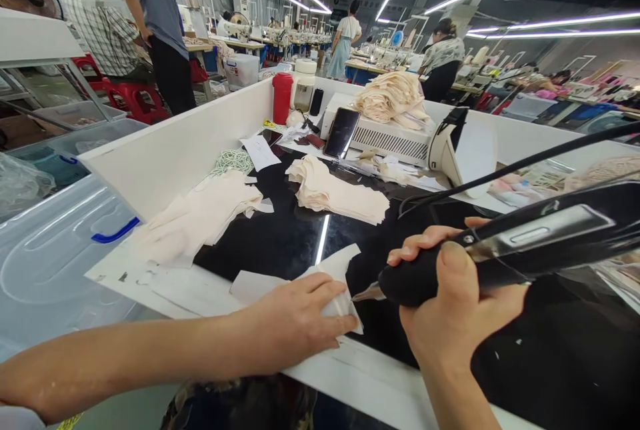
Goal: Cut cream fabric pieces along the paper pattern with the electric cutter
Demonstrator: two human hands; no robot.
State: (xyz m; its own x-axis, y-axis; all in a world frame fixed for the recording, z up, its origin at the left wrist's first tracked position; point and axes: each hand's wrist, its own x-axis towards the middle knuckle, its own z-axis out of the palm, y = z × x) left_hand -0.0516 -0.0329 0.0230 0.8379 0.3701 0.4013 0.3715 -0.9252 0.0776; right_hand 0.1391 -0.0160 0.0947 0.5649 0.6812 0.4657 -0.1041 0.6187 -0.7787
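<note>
My left hand [305, 313] grips a small stack of pale fabric pieces [340, 263] at the front edge of the glossy black tabletop [240, 243]. Its fingers curl over the top of the stack; the thumb is hidden. In my right hand [460, 297] is a black corded hand tool [530, 237] with a silver panel, my fingers wrapped round its dark rounded end. That end lies just right of the stack, near a thin strip of material [370, 293]. A cream fabric stack [335, 190] lies beyond my hands, and another cream pile [200, 217] lies to the left.
White side walls [190, 137] border the table. At the back are a red cup [283, 98], a phone [342, 133] and a white machine [385, 143] bearing cloth [393, 100]. A black cable [525, 167] crosses the right side. Clear plastic bins [65, 250] stand left; people work beyond.
</note>
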